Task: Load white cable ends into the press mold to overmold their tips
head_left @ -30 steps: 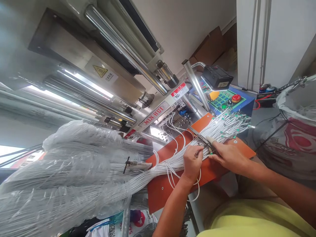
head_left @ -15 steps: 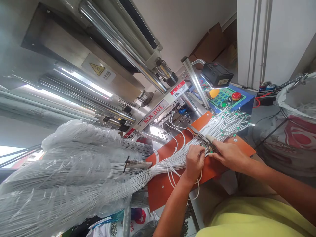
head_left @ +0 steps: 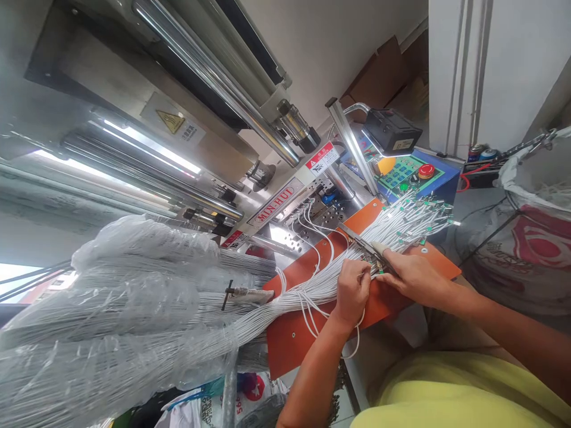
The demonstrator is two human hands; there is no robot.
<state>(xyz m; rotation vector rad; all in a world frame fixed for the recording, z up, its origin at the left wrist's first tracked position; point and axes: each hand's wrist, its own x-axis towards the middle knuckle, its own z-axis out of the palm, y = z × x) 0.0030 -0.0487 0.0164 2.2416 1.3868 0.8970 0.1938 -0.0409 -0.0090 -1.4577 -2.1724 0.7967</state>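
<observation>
A thick bundle of white cables crosses an orange board, with small green and metal connectors at its right end. My left hand is closed at the near side of the bundle, pinching a small piece too tiny to name. My right hand is closed on a metal strip that lies across the cables. The two hands are close together. A few cables loop from the press up to the board.
A press machine with a name plate stands behind the board. Plastic-wrapped cables fill the left. A blue control box with a red button is at the back right, a white sack at the far right.
The view has shifted slightly. Both hands remain almost in the same place, closed as before.
</observation>
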